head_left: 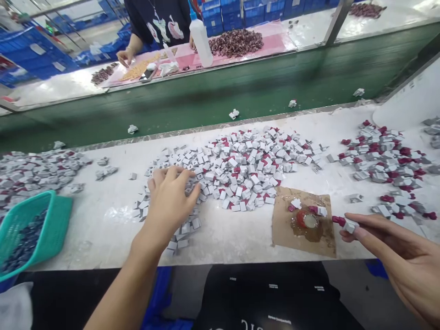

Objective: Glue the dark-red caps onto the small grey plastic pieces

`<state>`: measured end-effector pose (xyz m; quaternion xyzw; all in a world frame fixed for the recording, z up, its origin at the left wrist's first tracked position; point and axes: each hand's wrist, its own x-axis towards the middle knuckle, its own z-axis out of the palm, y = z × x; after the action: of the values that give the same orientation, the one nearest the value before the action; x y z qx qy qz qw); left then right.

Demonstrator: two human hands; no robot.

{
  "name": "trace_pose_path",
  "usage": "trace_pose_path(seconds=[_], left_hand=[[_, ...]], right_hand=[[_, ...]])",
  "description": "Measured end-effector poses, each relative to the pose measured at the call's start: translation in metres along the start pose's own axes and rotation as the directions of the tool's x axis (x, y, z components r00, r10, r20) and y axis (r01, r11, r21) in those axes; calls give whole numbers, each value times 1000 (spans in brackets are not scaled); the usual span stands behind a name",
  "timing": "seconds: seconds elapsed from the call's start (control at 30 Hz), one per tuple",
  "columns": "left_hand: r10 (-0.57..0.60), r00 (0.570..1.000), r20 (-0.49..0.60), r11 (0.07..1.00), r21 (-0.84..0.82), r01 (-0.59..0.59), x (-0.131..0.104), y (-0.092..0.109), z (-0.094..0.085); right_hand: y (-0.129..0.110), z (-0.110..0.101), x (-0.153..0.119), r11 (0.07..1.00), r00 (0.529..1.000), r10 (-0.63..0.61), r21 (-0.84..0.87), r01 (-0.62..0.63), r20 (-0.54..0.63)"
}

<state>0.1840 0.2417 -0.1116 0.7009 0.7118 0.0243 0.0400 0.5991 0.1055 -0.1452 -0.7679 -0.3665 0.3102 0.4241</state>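
Note:
My left hand [172, 195] rests over the left end of a pile of small light-grey plastic parts [240, 160], many with maroon pieces. Its thumb stands apart from the curled fingers, and the fingertips touch the parts. Between thumb and fingers, my right hand [388, 247] pinches one grey-and-maroon plastic part [349, 226], its maroon end pointing left. Just left of it lies a brown cardboard piece [285, 229] with a small red-rimmed round dish [307, 220] in a wet patch. Two more grey-and-maroon parts sit by the dish.
A green basket [62, 229] of dark-blue pieces stands at the left, before another grey pile [41, 172]. More parts [388, 156] lie at the right. Behind runs a green conveyor belt [192, 103] carrying scattered parts. A person [161, 23] works across it, near a white bottle [202, 41].

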Motion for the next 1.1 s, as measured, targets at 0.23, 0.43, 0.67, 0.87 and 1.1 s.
trace_pose_path(seconds=[0.23, 0.43, 0.67, 0.87, 1.1], left_hand=[[-97, 995, 13, 995, 33, 97, 6, 3, -2], [-49, 999, 5, 998, 40, 48, 18, 5, -7], [139, 987, -86, 975, -165, -152, 0, 17, -18], [465, 883, -67, 737, -524, -427, -74, 51, 31], [447, 894, -19, 765, -511, -393, -110, 67, 57]], right_hand=[[1, 4, 1, 998, 1000, 20, 54, -21, 11], [5, 1, -2, 998, 998, -21, 64, 16, 65], [21, 0, -11, 977, 996, -87, 197, 82, 19], [3, 11, -20, 952, 965, -253, 195, 235, 72], [2, 23, -30, 942, 951, -290, 211, 262, 111]])
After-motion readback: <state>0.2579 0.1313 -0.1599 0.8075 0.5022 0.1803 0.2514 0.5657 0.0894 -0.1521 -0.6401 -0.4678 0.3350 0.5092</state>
